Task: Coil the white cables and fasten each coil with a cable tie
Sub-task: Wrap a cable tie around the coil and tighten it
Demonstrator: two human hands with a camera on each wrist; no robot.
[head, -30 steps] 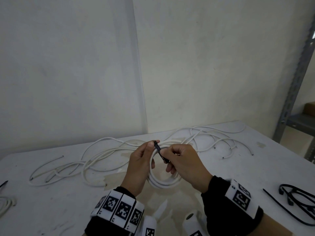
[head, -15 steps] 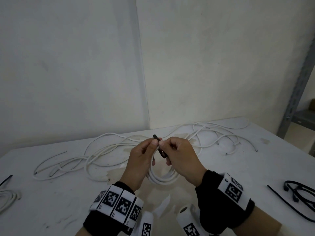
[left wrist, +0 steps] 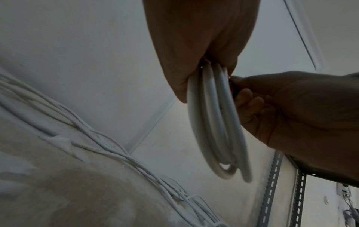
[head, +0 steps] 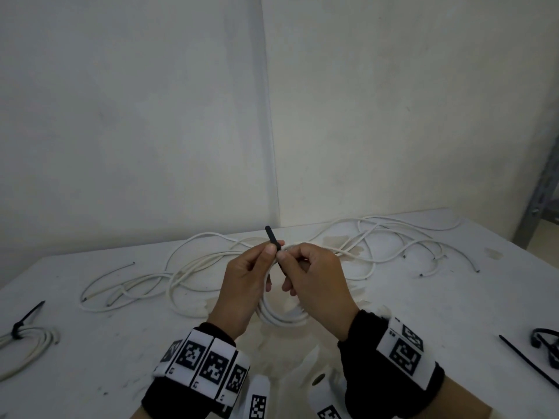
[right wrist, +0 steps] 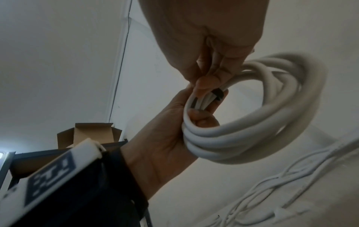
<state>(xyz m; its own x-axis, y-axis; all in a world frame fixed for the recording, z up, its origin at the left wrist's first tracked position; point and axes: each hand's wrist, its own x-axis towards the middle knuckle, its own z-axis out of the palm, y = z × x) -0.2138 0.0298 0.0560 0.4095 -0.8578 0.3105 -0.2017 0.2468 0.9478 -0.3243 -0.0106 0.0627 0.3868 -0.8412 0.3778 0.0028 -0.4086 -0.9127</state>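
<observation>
A white cable coil (head: pixel 281 317) hangs between both hands above the table (head: pixel 423 297). My left hand (head: pixel 271 250) has its fingers curled round the coil (right wrist: pixel 252 122), and its thumb and forefinger pinch the tail of a black cable tie (head: pixel 270 234) that sticks up. My right hand (head: pixel 283 259) pinches the same tie lower down, where it wraps the strands (right wrist: pixel 218 93). In the left wrist view the coil (left wrist: pixel 217 122) hangs edge-on from my left hand (left wrist: pixel 194 46), with the right hand (left wrist: pixel 291 115) beside it. Loose white cables (head: pixel 378 237) lie behind.
A tied white coil (head: pixel 27 343) with a black tie lies at the table's left edge. Spare black cable ties (head: pixel 544 347) lie at the right edge. A grey metal shelf upright (head: pixel 541 195) stands to the right. White walls meet in a corner behind the table.
The two hands have closed together on the coil. The tie, slanted between them before, now stands with its tail poking up above the left fingers.
</observation>
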